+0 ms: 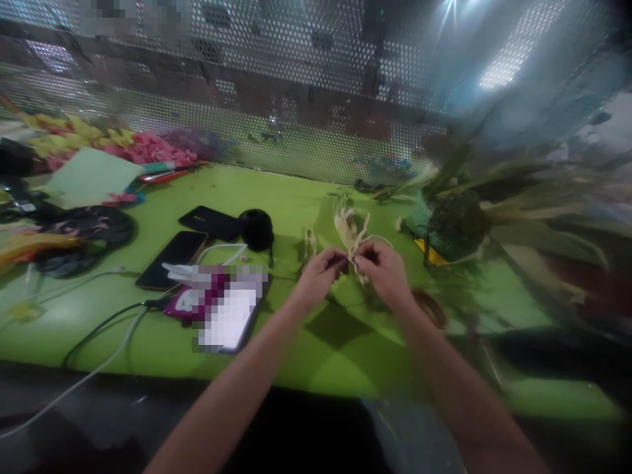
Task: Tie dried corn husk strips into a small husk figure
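A bundle of pale dried husk strips [348, 227] stands up between my two hands, its loose ends fanning out at the top. My left hand [323, 268] pinches the lower part of it from the left, fingertips closed. From the other side my right hand [382, 263] grips the same narrow spot, thumb and fingers pressed together. The fingertips of both hands nearly meet there, and they cover what lies between them. Another thin dry strip [309, 243] shows just behind my left hand.
Left of my hands lie a black spool [256, 229], phones [172, 260], a lit screen [230, 319], a purple packet [190, 299] and cables. Farther left are a pale green sheet [91, 174] and pink and yellow pieces [153, 148]. Long leaves [533, 210] and a green lump [451, 227] stand right.
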`<state>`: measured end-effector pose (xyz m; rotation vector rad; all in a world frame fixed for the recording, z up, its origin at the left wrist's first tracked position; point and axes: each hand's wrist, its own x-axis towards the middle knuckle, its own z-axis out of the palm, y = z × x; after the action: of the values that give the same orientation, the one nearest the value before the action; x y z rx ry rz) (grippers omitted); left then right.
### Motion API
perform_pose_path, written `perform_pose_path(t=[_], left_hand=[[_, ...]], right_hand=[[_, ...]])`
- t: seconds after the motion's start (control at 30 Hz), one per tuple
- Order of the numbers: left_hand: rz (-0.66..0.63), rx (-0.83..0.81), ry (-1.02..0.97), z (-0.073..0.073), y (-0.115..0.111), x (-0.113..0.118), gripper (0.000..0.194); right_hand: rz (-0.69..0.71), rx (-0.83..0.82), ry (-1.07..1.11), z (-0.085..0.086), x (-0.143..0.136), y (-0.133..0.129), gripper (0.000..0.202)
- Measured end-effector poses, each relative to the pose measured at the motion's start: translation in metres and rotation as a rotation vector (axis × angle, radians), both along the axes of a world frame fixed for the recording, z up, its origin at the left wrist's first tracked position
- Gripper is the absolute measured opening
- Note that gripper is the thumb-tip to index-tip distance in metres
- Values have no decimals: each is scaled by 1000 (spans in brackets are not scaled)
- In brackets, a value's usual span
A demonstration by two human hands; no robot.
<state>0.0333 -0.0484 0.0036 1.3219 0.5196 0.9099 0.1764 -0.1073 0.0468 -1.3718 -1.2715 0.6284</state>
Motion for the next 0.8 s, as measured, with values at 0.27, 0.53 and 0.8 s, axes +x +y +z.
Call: perform_pose_path(t=[0.27,0.53,0.8], left_hand=[[-12,-119,-134,-3,1,0,15],[-17,-65,-31,-7,3,-4,12],[-29,-53,10,2,-1,-1,8]], right_hand=[[44,-37,198,-5,-4,0,11],[-11,220,-648,9,9,-10,11],[-42,-26,169,-5,1,0,6]])
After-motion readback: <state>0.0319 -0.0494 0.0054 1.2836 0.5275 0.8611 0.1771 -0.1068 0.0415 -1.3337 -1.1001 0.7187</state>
